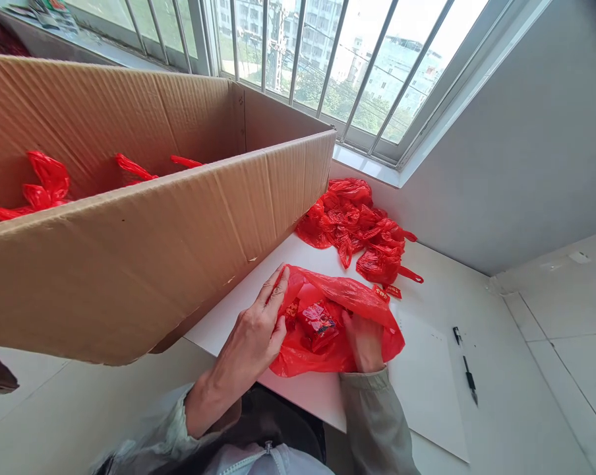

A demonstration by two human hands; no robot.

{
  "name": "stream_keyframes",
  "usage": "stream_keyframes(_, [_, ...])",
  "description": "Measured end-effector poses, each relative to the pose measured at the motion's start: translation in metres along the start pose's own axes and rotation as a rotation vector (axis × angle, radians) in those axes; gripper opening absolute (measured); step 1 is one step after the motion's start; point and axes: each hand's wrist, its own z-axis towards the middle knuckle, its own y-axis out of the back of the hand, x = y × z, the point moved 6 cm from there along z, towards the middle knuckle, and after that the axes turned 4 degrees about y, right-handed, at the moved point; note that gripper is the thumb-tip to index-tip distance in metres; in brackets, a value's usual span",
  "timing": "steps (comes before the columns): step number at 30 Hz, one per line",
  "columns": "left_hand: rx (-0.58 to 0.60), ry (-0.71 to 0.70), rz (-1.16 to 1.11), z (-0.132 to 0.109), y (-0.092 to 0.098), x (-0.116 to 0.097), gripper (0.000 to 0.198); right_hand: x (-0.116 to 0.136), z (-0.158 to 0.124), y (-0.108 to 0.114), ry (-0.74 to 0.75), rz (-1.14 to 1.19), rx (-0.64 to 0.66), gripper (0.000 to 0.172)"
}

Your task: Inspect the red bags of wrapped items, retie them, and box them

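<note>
A red plastic bag (322, 366) lies with its mouth open on the white table in front of me. My left hand (261, 323) grips the left side of its rim, thumb on the inside and fingers along the outer edge. Shiny red printed packets (320, 323) sit within the bag. Reaching down into the right side is my right hand (366, 340), close beside these packets. Its fingertips are largely hidden by the red film, so whether it holds anything does not show.
A large cardboard box (219, 218) with red bag handles (48, 181) inside stands at left. Crumpled red bags (352, 221) are heaped by the wall, with small red tags (391, 291) nearby. A white sheet (429, 389), a pen cap (457, 335) and a pen (470, 381) lie right.
</note>
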Motion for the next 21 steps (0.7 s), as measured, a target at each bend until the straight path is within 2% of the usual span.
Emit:
stream_keyframes(3, [0.003,0.002,-0.008,0.001,-0.001,-0.001,0.071,-0.001,0.003,0.013,-0.071,-0.015,-0.009,0.041])
stream_keyframes(5, [0.006,0.001,-0.02,0.001,-0.002,-0.001,0.072,-0.002,0.003,0.019,-0.131,0.063,0.028,0.04])
stream_keyframes(7, [0.005,0.001,-0.027,0.002,-0.001,-0.002,0.073,-0.003,-0.002,0.019,-0.221,0.301,0.111,0.039])
stream_keyframes(10, [-0.001,-0.002,-0.026,0.003,-0.001,-0.003,0.073,0.001,-0.014,0.011,-0.386,0.805,0.258,0.044])
stream_keyframes(13, [0.008,-0.003,-0.024,0.003,-0.002,-0.004,0.072,0.012,-0.024,0.011,-0.468,1.073,0.331,0.046])
stream_keyframes(16, [0.018,0.001,-0.019,0.003,-0.002,-0.003,0.071,0.02,-0.026,0.022,-0.431,1.096,0.342,0.046])
stream_keyframes(21, [0.007,0.001,-0.011,0.004,-0.001,-0.003,0.071,0.017,-0.024,0.034,-0.384,0.93,0.325,0.046])
